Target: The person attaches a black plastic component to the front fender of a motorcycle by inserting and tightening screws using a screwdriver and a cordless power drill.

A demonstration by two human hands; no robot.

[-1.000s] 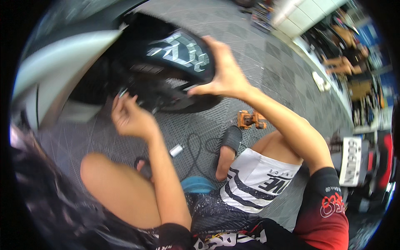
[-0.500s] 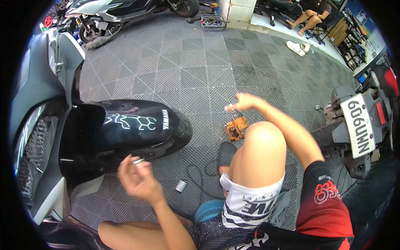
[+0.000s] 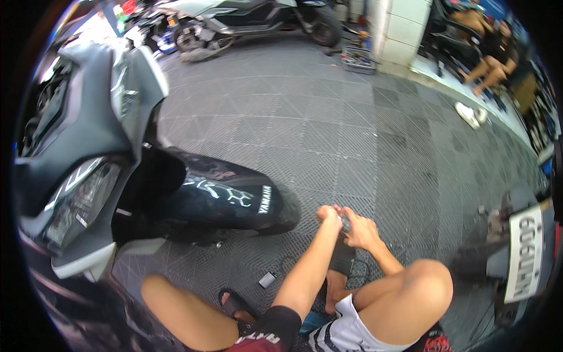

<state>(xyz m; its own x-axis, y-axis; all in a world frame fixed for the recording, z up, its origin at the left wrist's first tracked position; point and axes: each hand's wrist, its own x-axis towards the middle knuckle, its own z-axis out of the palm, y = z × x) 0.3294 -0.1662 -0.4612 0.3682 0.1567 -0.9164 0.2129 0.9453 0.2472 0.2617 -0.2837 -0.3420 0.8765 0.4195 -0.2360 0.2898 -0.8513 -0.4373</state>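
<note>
My left hand (image 3: 331,215) and my right hand (image 3: 362,231) meet low over the floor, beyond my right foot. The fingers of both are bent in around a small silver-grey metal piece (image 3: 345,223), mostly covered by them. Its kind does not show. I cannot make out the orange power tool in the current view. Left of the hands is the black front fender (image 3: 223,190) of a scooter, close to but apart from them. A small white, box-like thing (image 3: 267,280) lies on the floor nearer to me.
The scooter's front wheel (image 3: 288,210) stands at left. Another scooter's rear with a white number plate (image 3: 524,252) is at right. A grey basket of tools (image 3: 358,60) sits by a white pillar (image 3: 404,32). White clogs (image 3: 470,114) lie near a step where a person (image 3: 495,58) sits.
My left hand has moved right, from beside the fender to my right hand. The orange tool that was by my right hand no longer shows. The whole view has shifted, and my left foot now shows.
</note>
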